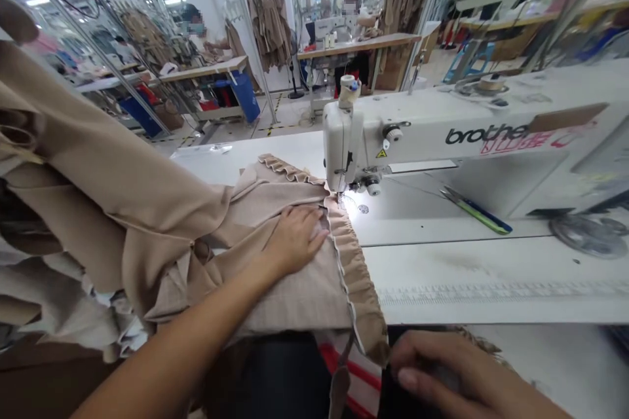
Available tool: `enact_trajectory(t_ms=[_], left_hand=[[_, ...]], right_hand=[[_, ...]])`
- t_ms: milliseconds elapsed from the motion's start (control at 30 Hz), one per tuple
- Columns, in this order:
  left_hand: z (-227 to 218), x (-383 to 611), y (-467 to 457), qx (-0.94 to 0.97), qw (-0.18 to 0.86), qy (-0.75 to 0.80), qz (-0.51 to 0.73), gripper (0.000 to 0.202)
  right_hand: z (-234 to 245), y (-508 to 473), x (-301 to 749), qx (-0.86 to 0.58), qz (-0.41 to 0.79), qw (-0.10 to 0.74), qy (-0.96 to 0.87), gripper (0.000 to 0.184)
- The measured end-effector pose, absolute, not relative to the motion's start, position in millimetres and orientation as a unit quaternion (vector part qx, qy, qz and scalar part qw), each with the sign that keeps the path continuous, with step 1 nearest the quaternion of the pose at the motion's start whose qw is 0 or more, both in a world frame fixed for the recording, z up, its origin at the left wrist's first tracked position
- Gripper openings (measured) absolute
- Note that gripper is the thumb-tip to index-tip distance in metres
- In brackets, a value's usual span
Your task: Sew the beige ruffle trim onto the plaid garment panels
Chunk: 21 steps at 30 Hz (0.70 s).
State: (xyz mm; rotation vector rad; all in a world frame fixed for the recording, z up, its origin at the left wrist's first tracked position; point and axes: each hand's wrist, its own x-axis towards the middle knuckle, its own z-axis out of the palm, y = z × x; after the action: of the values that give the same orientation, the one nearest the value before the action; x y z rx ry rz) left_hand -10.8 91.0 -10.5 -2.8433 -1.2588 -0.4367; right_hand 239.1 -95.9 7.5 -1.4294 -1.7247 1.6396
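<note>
Ruffled beige garment panel (289,294) lies over the front edge of the white sewing table (491,275), its gathered frill (356,268) running back under the presser foot (346,191) of my Brother sewing machine (393,134). My left hand (295,240) rests flat and open on the cloth, just beside the frill, pressing rather than gripping. My right hand (442,373) sits low, past the table's front edge, its fingers curled just beside the frill's lower end; I cannot tell whether they pinch anything. More beige cloth (98,177) heaps up beyond the table's left side. Green-and-blue-handled scissors (476,213) lie on the table, right of the machine's head. A co-worker (351,23) sits at a table farther off.
</note>
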Motion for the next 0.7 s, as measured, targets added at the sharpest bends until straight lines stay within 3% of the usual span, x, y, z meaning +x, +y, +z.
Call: enact_trajectory(t_ms=[100, 200, 300, 500, 700], left_hand=[[-18, -18, 99, -0.912, -0.006, -0.376, -0.167, 0.045], [-19, -21, 101, -0.925, -0.017, -0.337, -0.176, 0.041], [-19, -18, 102, -0.929, -0.023, -0.324, -0.177, 0.037], [-24, -15, 103, -0.924, -0.032, -0.337, -0.179, 0.037], [-25, -12, 103, -0.920, -0.053, -0.350, -0.168, 0.039]], right_hand=[[-24, -100, 253, -0.562, 0.532, 0.157, -0.614, 0.033], [-76, -102, 249, -0.585, 0.498, 0.237, -0.595, 0.035], [-106, -95, 233, -0.553, 0.516, 0.258, -0.601, 0.036], [-92, -109, 218, -0.485, 0.583, 0.242, -0.606, 0.023], [-85, -155, 217, -0.524, 0.612, 0.228, -0.547, 0.032]])
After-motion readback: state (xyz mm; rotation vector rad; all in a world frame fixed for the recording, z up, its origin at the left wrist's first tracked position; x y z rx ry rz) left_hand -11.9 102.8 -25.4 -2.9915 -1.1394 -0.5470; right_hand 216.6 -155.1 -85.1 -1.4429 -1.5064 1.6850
